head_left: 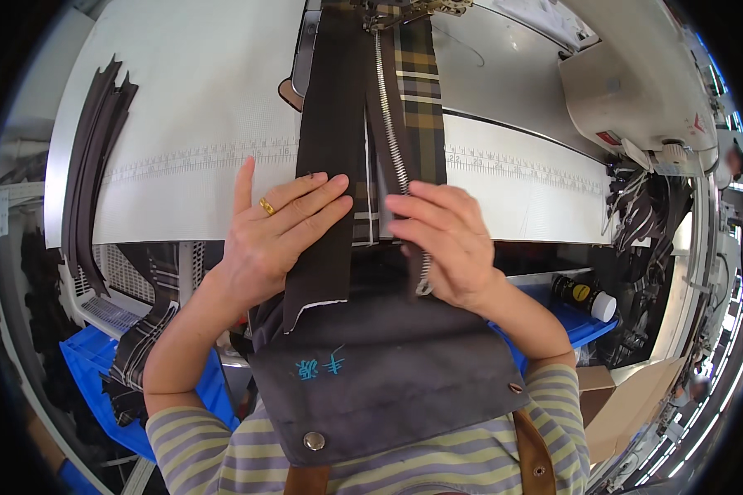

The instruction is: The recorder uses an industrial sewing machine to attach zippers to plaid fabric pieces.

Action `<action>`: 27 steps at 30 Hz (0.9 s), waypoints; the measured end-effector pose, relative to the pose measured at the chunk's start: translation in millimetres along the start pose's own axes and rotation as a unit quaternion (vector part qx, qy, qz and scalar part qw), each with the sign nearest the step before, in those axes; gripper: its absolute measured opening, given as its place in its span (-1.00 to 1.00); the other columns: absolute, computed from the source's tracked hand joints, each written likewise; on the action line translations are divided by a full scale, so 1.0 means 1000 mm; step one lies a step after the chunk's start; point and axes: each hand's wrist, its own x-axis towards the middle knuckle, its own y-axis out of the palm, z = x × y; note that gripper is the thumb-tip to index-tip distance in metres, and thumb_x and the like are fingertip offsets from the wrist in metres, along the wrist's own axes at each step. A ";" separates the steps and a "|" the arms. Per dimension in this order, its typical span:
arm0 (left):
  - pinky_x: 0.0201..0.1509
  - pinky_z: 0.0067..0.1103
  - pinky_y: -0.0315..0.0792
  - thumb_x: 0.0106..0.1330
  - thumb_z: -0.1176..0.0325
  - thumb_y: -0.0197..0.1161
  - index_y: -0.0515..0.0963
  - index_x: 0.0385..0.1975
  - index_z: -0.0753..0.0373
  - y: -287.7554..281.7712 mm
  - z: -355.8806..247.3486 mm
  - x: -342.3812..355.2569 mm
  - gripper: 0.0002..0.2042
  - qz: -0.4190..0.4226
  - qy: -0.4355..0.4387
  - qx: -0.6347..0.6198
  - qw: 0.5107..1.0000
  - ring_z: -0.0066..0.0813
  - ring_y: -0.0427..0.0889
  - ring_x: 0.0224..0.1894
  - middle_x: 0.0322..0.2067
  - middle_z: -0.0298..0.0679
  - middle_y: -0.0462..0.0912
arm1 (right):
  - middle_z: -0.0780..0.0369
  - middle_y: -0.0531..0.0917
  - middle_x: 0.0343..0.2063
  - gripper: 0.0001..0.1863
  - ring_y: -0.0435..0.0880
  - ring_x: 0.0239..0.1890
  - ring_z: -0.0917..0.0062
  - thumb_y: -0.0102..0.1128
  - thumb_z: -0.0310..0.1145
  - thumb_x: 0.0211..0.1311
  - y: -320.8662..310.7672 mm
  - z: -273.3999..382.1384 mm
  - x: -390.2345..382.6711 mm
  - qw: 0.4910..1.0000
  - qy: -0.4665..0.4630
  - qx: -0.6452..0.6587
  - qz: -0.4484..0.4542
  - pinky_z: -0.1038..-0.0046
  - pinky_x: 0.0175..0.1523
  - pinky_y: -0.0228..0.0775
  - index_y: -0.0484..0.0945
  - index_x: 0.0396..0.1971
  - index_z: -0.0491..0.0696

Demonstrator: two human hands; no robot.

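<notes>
A metal-toothed zipper (392, 124) on dark brown tape runs from the sewing machine's presser foot (376, 23) toward me. My right hand (447, 239) is closed around its near part, with the tape's end and a metal piece hanging below the fingers. My left hand (285, 227), with a gold ring, lies flat with fingers stretched on a dark brown fabric strip (330, 124). That strip's near end hangs over the table edge and shows a white underside. Beneath the zipper is plaid fabric (421, 99) in olive, yellow and white.
Dark folded strips (99, 157) lie over the table's left side. A ruler scale (190, 157) crosses the white tabletop (173, 91). At the right are the machine's body (636, 91) and a heap of dark scraps (648, 202). Below stand blue bins (82, 355) and a black bottle (582, 297).
</notes>
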 end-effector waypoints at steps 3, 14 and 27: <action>0.40 -0.01 -0.29 0.03 0.56 0.15 0.59 0.00 0.17 -0.001 -0.002 0.000 -0.56 -0.002 -0.003 -0.001 1.000 -0.44 0.51 0.13 0.08 -0.35 0.57 | 0.15 0.62 -0.08 -0.70 0.56 0.01 0.23 0.25 -0.48 -0.11 -0.010 -0.002 0.000 1.000 0.016 0.014 0.021 0.26 0.04 0.40 0.61 -0.26 -0.13; 0.41 -0.10 -0.31 0.06 0.42 0.21 0.65 -0.19 0.21 0.005 -0.003 0.006 -0.71 -0.065 0.021 -0.002 0.998 -0.45 0.58 -0.06 -0.08 -0.35 0.62 | 0.27 0.48 -0.22 -0.56 0.43 -0.11 0.38 0.41 -0.16 -0.15 0.008 0.012 0.000 0.997 0.016 -0.047 0.056 0.36 -0.11 0.28 0.65 -0.19 0.02; 0.39 -0.19 -0.20 -0.06 0.25 0.35 0.66 -0.24 0.18 0.010 -0.007 0.010 -0.67 -0.064 0.020 -0.022 0.998 -0.46 0.55 -0.19 -0.30 -0.38 0.55 | 0.25 0.49 -0.26 -0.56 0.45 -0.18 0.34 0.46 -0.24 -0.27 0.010 0.010 -0.001 0.998 0.010 -0.037 0.057 0.34 -0.17 0.27 0.68 -0.25 -0.02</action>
